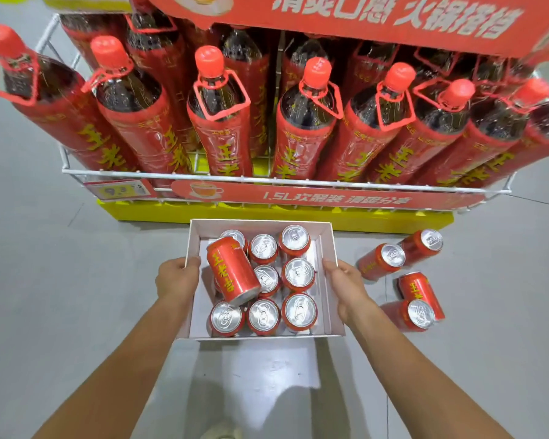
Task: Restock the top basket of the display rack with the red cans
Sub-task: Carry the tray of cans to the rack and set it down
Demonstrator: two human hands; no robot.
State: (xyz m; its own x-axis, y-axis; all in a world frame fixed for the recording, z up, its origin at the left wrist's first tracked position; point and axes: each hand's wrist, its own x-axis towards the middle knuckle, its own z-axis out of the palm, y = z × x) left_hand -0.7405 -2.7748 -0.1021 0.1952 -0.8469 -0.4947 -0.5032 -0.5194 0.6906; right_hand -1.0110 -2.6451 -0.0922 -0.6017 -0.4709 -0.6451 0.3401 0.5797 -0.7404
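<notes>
A white cardboard box (330, 248) is held low in front of the display rack. It carries several upright red cans (299, 309) with silver tops. One red can (232, 270) lies tilted on top of the others at the box's left. My left hand (176, 277) grips the box's left wall, thumb over the rim. On the right wall my right hand (346, 285) holds the box the same way. The top basket is out of view above the frame.
A white wire basket (171, 176) full of large red-capped bottles (222, 122) fills the rack ahead, on a yellow base (159, 213). Several loose red cans (420, 299) lie on the grey floor to the right of the box.
</notes>
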